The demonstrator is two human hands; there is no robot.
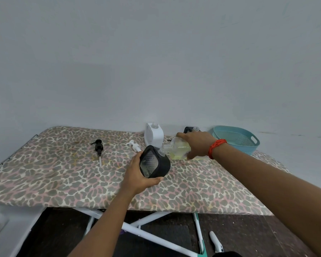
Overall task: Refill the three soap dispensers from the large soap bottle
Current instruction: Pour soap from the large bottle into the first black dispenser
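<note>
Soap dispensers are being refilled on a leopard-print counter (63, 182), and the first of the three is getting its turn. At far left a black pump (98, 147) and, nearer the middle, a white pump (134, 145) are lying loose on the cloth, both off their bottles. The left hand (137, 175) is reaching in from below, fingers curled round the black dispenser (155, 162) and the thumb running under it, and is tipping its open neck up and to the right. Just behind, the white dispenser (154, 135) is standing uncapped and waiting. The right hand (198, 145), a red thread band (216, 148) on its wrist, is gripping the large soap bottle (178, 148) from above with the arm stretched out long, and is laying it almost flat so that its mouth is meeting the black dispenser's neck. Whether soap is flowing yet cannot be told. A third dispenser (190, 129) is peeping out behind that hand, with a teal basket (237, 139) at far right. The risk is looking plain: two narrow necks, both tilted and held by hand, could slip out of line and send yellow soap onto the cloth, and a bump from the right hand could be toppling the open white dispenser standing near it
</note>
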